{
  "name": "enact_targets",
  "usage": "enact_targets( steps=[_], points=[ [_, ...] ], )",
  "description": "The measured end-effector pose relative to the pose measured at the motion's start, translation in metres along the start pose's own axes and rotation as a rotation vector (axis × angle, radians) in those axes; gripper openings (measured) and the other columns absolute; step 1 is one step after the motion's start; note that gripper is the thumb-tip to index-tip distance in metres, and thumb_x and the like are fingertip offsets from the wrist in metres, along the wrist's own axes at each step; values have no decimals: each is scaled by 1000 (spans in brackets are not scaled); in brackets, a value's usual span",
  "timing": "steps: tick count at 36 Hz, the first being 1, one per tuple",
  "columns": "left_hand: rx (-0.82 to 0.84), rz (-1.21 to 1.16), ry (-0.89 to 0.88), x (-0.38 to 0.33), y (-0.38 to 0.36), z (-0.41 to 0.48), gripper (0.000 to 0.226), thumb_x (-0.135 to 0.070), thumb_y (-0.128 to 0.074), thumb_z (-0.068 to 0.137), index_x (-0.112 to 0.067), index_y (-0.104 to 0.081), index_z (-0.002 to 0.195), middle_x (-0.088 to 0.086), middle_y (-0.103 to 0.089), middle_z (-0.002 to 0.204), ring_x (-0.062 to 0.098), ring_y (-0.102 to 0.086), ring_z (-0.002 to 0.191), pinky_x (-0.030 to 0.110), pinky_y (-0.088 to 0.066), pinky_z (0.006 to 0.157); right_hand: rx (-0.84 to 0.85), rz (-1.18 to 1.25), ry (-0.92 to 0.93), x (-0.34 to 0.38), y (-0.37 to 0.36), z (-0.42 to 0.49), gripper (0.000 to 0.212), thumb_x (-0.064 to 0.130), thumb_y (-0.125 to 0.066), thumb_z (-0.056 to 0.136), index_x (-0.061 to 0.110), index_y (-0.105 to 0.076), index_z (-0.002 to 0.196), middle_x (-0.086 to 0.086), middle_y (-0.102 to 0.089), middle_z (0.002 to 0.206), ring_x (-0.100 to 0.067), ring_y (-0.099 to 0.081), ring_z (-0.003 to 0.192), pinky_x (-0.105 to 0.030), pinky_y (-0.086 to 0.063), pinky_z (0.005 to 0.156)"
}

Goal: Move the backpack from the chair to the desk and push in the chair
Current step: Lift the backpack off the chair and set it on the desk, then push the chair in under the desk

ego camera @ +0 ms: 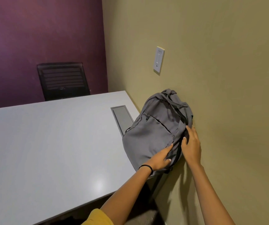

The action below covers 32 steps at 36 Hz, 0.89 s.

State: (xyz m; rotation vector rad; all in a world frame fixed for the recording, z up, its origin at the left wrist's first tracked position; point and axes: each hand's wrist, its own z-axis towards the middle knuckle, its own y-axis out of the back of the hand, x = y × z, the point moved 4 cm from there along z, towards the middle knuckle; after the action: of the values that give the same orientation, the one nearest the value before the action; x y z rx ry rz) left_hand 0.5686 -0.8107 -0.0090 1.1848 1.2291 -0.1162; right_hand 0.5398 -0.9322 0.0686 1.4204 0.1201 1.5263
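soft grey fabric backpack (156, 132) slumped on smooth pale desk (49, 143), leaning against wall (227, 78). left hand (160, 160) flat, fingers spread on front; right hand (192, 146) open on side. black slatted chair (63, 80) beyond far edge.

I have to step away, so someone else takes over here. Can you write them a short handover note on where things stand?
Left hand: flat on the backpack front, not clearly gripping.
Right hand: fingers on its right side by the wall.
Backpack: on the desk at the right edge, leaning on the wall.
Done: backpack moved to desk.
Left: let go, push in the chair. Only a chair across the desk shows.
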Motion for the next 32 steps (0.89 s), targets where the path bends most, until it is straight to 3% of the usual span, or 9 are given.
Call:
enact_targets(
  steps=[4, 9, 16, 21, 25, 29, 32],
  points=[
    [44, 26, 4, 0, -1, -31, 49, -16, -44, 97, -11, -30, 144, 17, -35, 149, 31, -37, 134, 41, -30, 115, 25, -9, -60, -9, 0, -30, 35, 1, -45, 91, 9, -54, 124, -14, -35, 148, -32, -37, 133, -43, -41, 100],
    [96, 117, 25, 8, 0, -77, 37, -14, -43, 96, -6, -48, 133, 17, -52, 137, 33, -52, 120, 37, -40, 101, 103, 26, -94, -18, -9, -70, 27, -4, -45, 87, 5, -64, 105, -20, -53, 132, -36, -52, 118, -47, -46, 96],
    [91, 159, 95, 40, 0, -163, 34, -22, -43, 98, -13, -53, 129, 14, -57, 132, 29, -55, 116, 37, -41, 103, 297, 33, -144, -21, -28, -140, 27, 0, -45, 88, 6, -67, 102, -20, -67, 107, -34, -60, 95, -28, -40, 73],
    [79, 151, 176, 68, -4, -231, 33, -23, -42, 98, -15, -52, 129, 10, -56, 134, 25, -54, 119, 36, -37, 107, 406, 21, -140, -13, -40, -199, 27, 0, -46, 86, 8, -68, 100, -16, -68, 106, -32, -62, 95, -29, -44, 76],
    [96, 175, 244, 93, -11, -294, 34, -20, -43, 98, -14, -52, 130, 8, -54, 136, 22, -53, 121, 33, -36, 106, 524, 8, -126, -3, -54, -253, 26, 1, -47, 87, 9, -68, 101, -13, -70, 106, -28, -62, 100, -33, -48, 88],
    [128, 203, 372, 125, -21, -373, 35, -21, -42, 97, -17, -51, 131, 5, -53, 138, 19, -48, 126, 34, -34, 109, 740, 41, -105, 14, -73, -323, 25, 4, -47, 89, 16, -67, 99, -9, -69, 101, -22, -65, 94, -36, -52, 90],
    [173, 250, 478, 147, -29, -438, 36, -19, -42, 97, -14, -50, 132, 6, -51, 139, 20, -47, 127, 32, -34, 108, 944, 40, -43, 33, -87, -383, 25, 6, -46, 91, 11, -66, 106, -2, -65, 96, -18, -65, 91, -37, -52, 91]
  ],
)
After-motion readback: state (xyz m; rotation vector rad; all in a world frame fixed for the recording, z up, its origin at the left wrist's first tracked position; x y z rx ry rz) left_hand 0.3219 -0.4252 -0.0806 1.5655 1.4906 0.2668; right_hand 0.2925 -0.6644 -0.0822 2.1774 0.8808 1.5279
